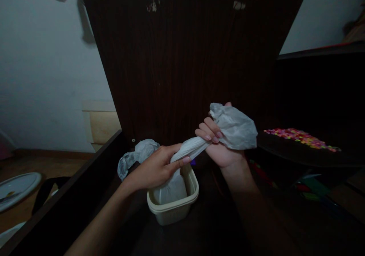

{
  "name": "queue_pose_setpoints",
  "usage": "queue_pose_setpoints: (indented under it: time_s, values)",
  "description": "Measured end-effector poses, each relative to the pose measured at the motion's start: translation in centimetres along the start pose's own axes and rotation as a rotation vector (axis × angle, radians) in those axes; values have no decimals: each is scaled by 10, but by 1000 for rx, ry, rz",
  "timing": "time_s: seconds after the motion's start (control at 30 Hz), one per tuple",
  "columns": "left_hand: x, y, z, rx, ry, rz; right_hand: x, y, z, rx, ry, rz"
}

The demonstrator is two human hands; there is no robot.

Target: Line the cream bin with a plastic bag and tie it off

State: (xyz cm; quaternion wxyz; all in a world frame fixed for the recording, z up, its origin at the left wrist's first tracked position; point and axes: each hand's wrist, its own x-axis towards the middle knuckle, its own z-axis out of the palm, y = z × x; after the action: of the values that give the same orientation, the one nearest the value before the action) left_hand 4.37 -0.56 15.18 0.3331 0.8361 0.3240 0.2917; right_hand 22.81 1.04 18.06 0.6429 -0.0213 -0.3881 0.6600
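Observation:
Both of my hands grip one whitish plastic bag [191,149], its neck twisted tight between them. My left hand [159,165] closes around the lower neck, thumb and fingers on either side. Higher and to the right, my right hand [218,142] is wrapped around the upper neck, with the loose open end of the bag puffing out beyond the fingers. The bag's full lower part sits inside a cream plastic tub [173,207]; what it contains is hidden. Behind my left wrist lies another crumpled, see-through plastic bag [142,151].
A tall dark wooden panel [182,66] rises behind the tub. On the left runs a raised dark board edge [74,187], with a white plate [19,189] lower beyond it. At right, bright pink and yellow beads or flowers [302,137] lie on a dark surface.

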Motion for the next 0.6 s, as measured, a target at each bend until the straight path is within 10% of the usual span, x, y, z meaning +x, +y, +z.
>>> queue_pose_setpoints:
  time_s: [0.13,0.23,0.37,0.47,0.6]
  values:
    - [0,-1,0,18,-39,-24,3,-16,-8,-45,27,-59]
    - [-1,-3,0,47,-36,-39,7,-25,-12,-152,273,-184]
    - [-1,-3,0,53,69,-18,1,-31,-8,-558,560,-695]
    - [1,-3,1,50,163,3,-16,-32,4,-1036,378,-1059]
    - [4,-6,2,75,264,-15,-36,-27,20,-1488,-94,-1013]
